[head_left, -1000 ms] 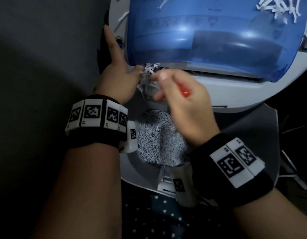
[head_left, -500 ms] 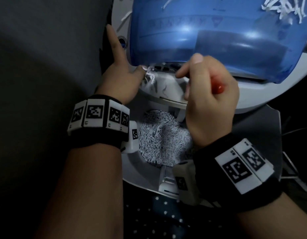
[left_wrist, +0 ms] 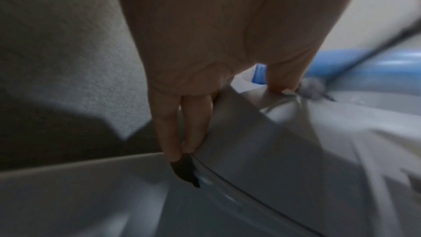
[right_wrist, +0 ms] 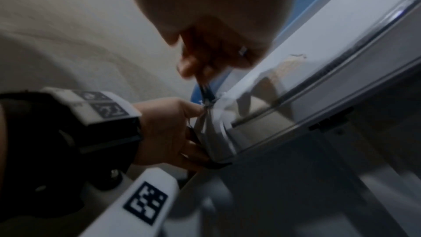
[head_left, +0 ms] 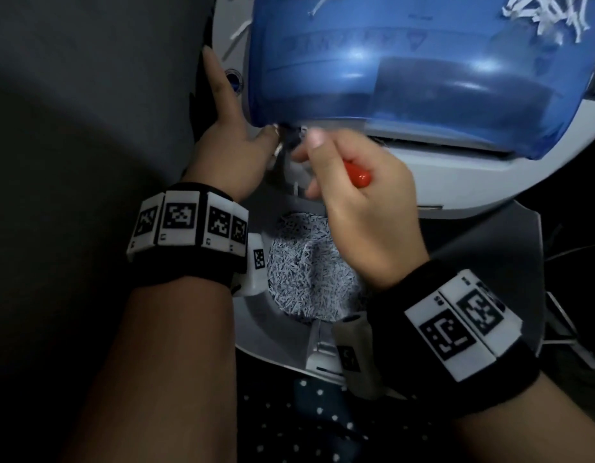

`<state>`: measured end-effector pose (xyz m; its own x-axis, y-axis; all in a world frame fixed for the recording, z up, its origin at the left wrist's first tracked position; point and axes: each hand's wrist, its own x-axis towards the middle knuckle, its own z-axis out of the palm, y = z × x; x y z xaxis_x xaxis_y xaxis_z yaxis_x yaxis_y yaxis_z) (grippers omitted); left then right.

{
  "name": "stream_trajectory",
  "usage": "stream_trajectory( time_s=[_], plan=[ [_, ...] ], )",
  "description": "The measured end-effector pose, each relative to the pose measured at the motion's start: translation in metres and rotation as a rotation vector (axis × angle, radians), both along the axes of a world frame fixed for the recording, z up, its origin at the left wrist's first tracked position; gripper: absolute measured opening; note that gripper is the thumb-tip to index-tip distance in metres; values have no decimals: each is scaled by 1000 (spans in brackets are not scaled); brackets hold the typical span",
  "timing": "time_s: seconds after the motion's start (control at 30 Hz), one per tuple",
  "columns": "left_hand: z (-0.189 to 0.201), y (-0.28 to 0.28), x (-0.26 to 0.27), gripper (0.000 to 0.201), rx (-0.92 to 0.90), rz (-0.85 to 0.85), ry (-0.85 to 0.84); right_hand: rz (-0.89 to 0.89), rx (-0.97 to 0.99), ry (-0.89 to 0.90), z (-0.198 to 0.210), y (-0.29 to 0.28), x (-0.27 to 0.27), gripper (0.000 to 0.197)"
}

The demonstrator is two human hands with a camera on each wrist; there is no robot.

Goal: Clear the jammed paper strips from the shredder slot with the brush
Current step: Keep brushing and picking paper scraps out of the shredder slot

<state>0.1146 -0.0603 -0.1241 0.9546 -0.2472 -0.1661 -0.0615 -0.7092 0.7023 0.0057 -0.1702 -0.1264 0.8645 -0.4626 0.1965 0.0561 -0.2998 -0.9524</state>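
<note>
Nearest the person: spotted dark cloth (head_left: 322,426) lies at the bottom edge, under the two forearms with their black wristbands and white marker tiles.
Bin: just beyond the wrists, a grey bin (head_left: 483,248) stands open, with a heap of shredded paper (head_left: 306,269) lying in it between the two arms.
Right hand: the right hand (head_left: 362,202) is curled round the brush (head_left: 357,173); its red handle shows in the crook of the thumb, and the fingertips pinch it close to the working end.
Brush tip: from the right wrist view, dark bristles (right_wrist: 206,91) point down to the left corner of the shredder (head_left: 456,182), touching a small white tuft there.
Paper strips: a few jammed paper strips (head_left: 279,145) hang at the left end of the slot, right between the two thumbs; the motion blur hides their exact shape.
Left hand: the left hand (head_left: 229,142) is spread flat, not closed on anything; its thumb presses the corner beside the strips, and its straight fingers (left_wrist: 182,125) lie along the shredder's grey side.
Slot: the slot (head_left: 439,145) runs rightward as a dark line under the blue cover.
Farthest: the translucent blue cover (head_left: 406,68) arches over the top, with loose white shreds (head_left: 549,11) scattered on its far right corner.
</note>
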Motion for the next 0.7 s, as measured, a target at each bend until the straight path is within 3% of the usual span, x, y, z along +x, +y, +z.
stream_trajectory(
  time_s=[0.07, 0.17, 0.23, 0.33, 0.4, 0.57, 0.7],
  plan=[
    [1, 0, -1, 94, 15, -7, -6, -86, -27, 14, -3, -2, 0, 36],
    [1, 0, 1, 95, 4, -4, 2, -207, -2, -111, 1, -6, -2, 43],
    [0, 1, 2, 96, -2, 6, 13, -107, 2, -148, 4, -4, -3, 37],
    [-2, 0, 1, 99, -27, 12, 23, 55, -48, -12, -1, 2, -2, 28],
    [0, -1, 0, 96, -34, 23, 16, -38, -53, 14, -3, -1, -1, 33],
    [5, -2, -2, 92, -35, 7, 21, -333, 53, -199, 8, -25, -5, 45],
    [5, -2, -3, 90, -49, -33, 4, -470, -44, -27, 0, -40, -5, 44]
  ],
)
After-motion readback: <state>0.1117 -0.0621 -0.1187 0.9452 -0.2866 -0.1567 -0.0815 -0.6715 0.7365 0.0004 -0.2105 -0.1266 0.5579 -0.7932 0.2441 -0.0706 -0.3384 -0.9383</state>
